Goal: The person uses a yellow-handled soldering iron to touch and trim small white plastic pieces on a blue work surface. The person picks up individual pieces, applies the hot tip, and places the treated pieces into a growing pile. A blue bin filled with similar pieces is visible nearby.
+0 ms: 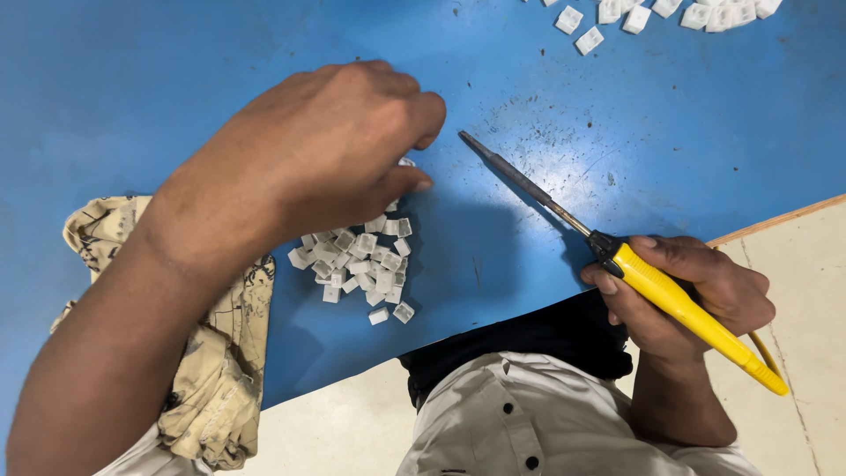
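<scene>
Beige cloth (211, 353), crumpled and printed with dark marks, lies at the left edge of the blue table (687, 150). Beside it the left hand (326, 150) curls over a pile (361, 264) of small white plastic pieces, fingertips pinching at one by the thumb; whether it is truly gripped I cannot tell. These pieces look light, stiff and easy to scatter, best nipped by their sides between thumb and forefinger. Further right, the right hand (687, 295) clenches the yellow handle of a soldering iron (617, 256), tip resting on the table. More white pieces (670, 13) sit along the top edge. No packages, labels or signs show.
</scene>
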